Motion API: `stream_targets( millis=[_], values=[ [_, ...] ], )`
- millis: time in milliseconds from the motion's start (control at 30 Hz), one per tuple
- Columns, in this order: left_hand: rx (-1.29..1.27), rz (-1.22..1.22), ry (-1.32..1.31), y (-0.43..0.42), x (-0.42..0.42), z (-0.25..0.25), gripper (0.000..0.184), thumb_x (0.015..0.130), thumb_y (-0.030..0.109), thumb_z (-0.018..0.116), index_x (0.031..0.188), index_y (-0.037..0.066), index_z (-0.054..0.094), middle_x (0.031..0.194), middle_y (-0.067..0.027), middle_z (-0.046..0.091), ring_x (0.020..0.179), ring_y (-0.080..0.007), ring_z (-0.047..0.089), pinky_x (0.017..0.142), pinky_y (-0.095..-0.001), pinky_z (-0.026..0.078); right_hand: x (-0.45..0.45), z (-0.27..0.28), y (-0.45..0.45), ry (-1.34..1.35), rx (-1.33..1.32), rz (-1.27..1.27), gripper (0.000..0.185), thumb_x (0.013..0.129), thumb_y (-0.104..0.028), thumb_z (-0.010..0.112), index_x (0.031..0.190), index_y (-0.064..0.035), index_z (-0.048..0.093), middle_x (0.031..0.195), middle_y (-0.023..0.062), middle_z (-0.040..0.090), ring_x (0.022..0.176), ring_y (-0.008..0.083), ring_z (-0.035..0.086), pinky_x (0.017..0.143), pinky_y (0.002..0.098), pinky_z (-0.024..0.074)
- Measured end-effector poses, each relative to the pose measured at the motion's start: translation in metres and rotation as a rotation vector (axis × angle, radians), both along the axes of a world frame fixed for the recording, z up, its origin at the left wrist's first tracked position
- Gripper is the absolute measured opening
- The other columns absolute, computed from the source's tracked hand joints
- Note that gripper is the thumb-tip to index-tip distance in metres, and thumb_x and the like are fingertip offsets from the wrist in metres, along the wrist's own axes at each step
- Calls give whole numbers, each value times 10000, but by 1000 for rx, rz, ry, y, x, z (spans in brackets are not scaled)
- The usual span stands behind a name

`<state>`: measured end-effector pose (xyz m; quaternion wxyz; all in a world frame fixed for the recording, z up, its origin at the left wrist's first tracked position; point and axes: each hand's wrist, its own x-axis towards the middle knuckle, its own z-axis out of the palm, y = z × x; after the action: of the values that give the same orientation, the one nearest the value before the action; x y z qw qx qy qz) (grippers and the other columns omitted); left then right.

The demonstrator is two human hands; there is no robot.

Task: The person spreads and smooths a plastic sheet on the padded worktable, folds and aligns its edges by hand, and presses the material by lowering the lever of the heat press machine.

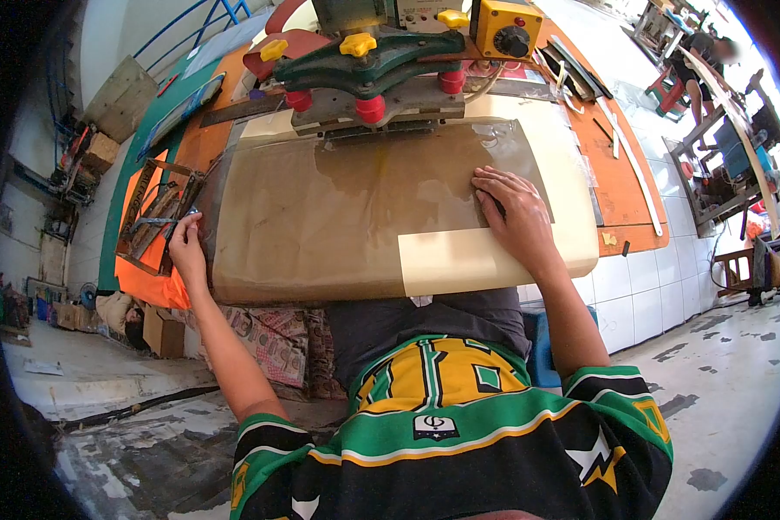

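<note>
My left hand is at the left edge of the padded board, its fingers pinched together beside a rusty metal frame. A small bluish bit shows at the fingertips, too small to name. My right hand lies flat, fingers stretched out, on a brown translucent sheet that covers most of the board. Under that wrist a cream strip runs along the front right. Just behind the sheet stands a press head with a green bracket, yellow knobs and red cylinders, its lower plate close over the sheet's back edge.
A yellow control box with a black dial sits at the back right. Orange sheet material lies beneath the metal frame. Long strips rest on the orange tabletop at right. Farther off, a person is near a bench.
</note>
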<state>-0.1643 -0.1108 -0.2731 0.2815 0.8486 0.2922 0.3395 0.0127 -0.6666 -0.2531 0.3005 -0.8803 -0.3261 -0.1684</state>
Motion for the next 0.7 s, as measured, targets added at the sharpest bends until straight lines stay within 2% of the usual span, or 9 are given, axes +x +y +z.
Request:
stream_targets(
  millis=[700],
  values=[
    [-4,38,31,-12,1,7,219,1056,110,569,1146,28,752,1050,-70,754,933,-186,670,858,-339,510,-1,1,0,8,-5,-2,245,980,-139,643,1168,-23,751,1282,124,728,1284,286,636,1138,424,454]
  ],
)
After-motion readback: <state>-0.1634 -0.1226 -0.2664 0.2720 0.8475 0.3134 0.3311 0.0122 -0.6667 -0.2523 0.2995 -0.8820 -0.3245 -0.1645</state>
